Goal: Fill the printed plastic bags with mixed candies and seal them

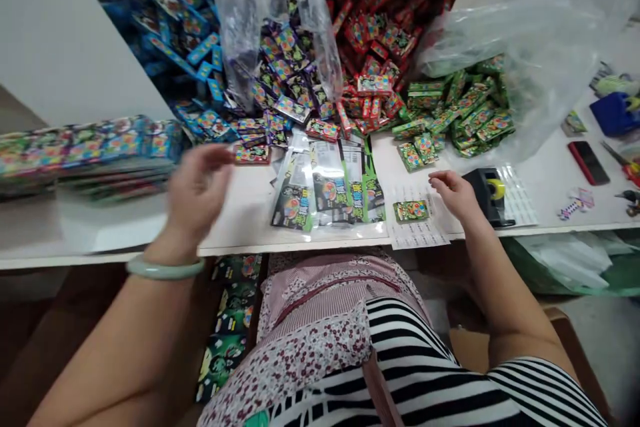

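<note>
My left hand (197,190), with a pale bangle at the wrist, is smeared by motion above the table. Its fingers point right, close to a small red box (253,155); whether they touch or hold anything is unclear. To the right, my right hand (455,195) hovers with bent fingers slightly apart and nothing in them. Near it, a small green box (411,211) lies flat on a white label sheet (420,237). Between both hands, several clear, printed plastic bags (327,190) lie spread out in an overlapping fan.
Piles of blue (205,57), purple (287,73), red (375,47) and green boxes (480,107) line the back. Stacked colourful packs (90,147) stand at left. A black tape dispenser (485,193), a red-and-black phone (589,162) and scissors (620,159) lie at right.
</note>
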Demonstrator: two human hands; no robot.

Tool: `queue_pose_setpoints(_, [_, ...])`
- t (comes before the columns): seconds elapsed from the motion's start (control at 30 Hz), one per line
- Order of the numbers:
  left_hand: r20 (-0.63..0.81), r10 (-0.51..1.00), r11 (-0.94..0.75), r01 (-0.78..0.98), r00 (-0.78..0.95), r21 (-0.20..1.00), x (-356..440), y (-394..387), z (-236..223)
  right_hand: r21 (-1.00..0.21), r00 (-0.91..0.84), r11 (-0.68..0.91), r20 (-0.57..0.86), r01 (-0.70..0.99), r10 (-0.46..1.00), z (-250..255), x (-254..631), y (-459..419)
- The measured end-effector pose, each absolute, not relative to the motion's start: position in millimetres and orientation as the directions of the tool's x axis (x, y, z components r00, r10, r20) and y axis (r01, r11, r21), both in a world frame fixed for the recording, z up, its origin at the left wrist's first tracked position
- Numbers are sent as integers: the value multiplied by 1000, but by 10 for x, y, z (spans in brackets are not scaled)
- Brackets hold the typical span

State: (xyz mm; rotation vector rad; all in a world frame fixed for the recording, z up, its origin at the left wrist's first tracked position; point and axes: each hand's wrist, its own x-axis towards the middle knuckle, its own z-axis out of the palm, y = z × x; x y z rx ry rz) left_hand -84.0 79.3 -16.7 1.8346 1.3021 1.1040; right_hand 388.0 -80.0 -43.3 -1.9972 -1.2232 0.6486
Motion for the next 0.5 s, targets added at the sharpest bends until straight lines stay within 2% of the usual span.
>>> queue_pose_setpoints(0.07, [155,824,-373,315,545,873,-141,641,-262,-628,449,-379,-53,679,892,-602,4106,-799])
queue_pose_setpoints(0.13, [76,662,-440,305,745,845,504,505,-365,-484,401,-373,-48,791,915,-720,4184,-784])
queue_pose_setpoints(0.17, [65,614,-486,312,786,817,785,450,-408,-429,383,-360,-34,829,923,-754,4184,-773])
queue_pose_setpoints(0.23, [61,593,-582,375,803,722,1247,377,-465,-362,366,-347,-17,865,930,-779,4157,-750])
queue_pose_setpoints(0.37, [-25,662,-629,573,749,526,1824,373,-485,-405,360,-351,-56,844,931,-763,4142,-720])
queue_pose_setpoints(0.43, [-72,702,-588,634,709,502,1977,411,-488,-444,359,-344,-53,827,932,-779,4171,-725])
queue_pose_setpoints(0.5, [-95,714,-551,641,694,534,2060,446,-508,-510,368,-329,-25,795,929,-827,4213,-742])
